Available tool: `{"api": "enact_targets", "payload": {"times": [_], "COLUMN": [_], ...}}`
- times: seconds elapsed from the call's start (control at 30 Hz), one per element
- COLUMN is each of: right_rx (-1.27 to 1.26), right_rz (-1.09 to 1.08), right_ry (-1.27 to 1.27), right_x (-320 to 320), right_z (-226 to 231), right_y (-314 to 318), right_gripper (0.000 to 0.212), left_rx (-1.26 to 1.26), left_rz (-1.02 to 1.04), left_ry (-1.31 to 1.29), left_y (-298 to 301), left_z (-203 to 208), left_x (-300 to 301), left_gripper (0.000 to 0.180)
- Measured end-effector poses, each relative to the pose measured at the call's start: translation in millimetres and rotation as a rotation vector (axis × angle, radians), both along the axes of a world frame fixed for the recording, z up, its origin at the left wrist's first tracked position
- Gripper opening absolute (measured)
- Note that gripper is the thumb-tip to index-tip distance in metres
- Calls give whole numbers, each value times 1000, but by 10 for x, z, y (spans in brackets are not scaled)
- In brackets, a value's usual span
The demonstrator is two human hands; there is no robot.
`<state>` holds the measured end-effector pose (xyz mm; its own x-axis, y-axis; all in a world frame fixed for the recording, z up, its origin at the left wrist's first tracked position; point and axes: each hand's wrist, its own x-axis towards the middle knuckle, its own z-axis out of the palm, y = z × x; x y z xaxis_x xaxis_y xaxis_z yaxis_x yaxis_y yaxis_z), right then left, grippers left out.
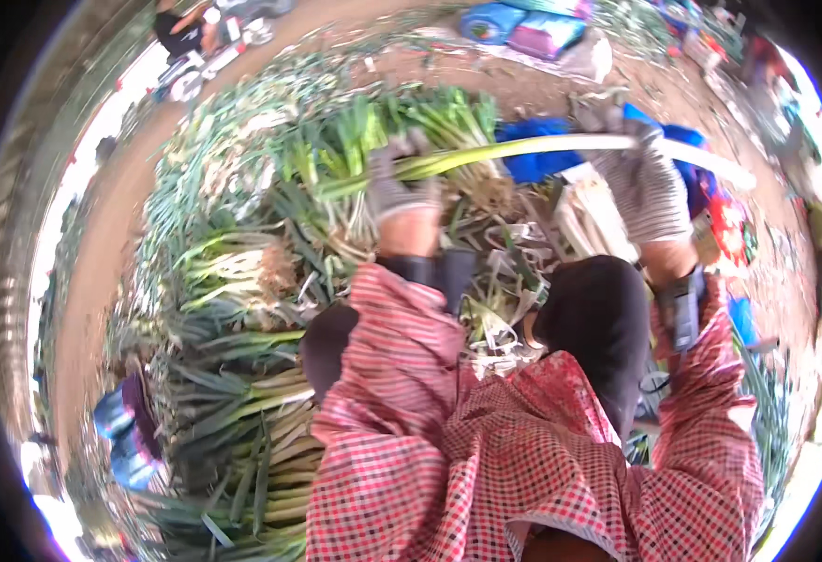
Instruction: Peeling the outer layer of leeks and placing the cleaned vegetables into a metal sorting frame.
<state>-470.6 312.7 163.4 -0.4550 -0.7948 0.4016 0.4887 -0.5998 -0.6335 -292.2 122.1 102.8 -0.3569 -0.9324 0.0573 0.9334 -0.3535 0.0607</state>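
A single long green onion stretches sideways in front of me, its white end to the right and its green end to the left. My left hand, in a grey glove and blurred by motion, is closed around the green part. In a striped grey glove, my right hand grips the white shaft, whose tip sticks out past the hand. Below the right hand lies a stack of clean white onion stalks. Bunches of onions with roots lie just beyond and between my hands.
Piled onions cover the ground at my left, with a rooted bunch above them. Peeled scraps lie between my knees. Blue cloth or plastic sits behind the stalks. Full bags and a person beside a motorbike are farther off.
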Motion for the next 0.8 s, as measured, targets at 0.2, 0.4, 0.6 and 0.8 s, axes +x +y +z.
{"api": "enact_targets", "payload": {"times": [0.2,0.4,0.6,0.8], "right_rx": [191,466,960,1189], "right_rz": [-365,-1362,-1283,-595], "right_ry": [294,623,721,1026], "right_x": [-957,-1609,-1562,-1837], "right_z": [454,1447,961,-583], "right_y": [1295,3365,3839,2887], "right_gripper": [31,28,33,40], "left_rx": [178,182,115,-480], "left_rz": [-189,-167,281,732], "left_ry": [69,-269,-1437,-2033], "left_y": [-557,-852,-1024,-457], "left_z": [-453,-875,-1274,-1132], "left_x": [-340,-277,274,-419], "left_gripper": [21,16,22,27]}}
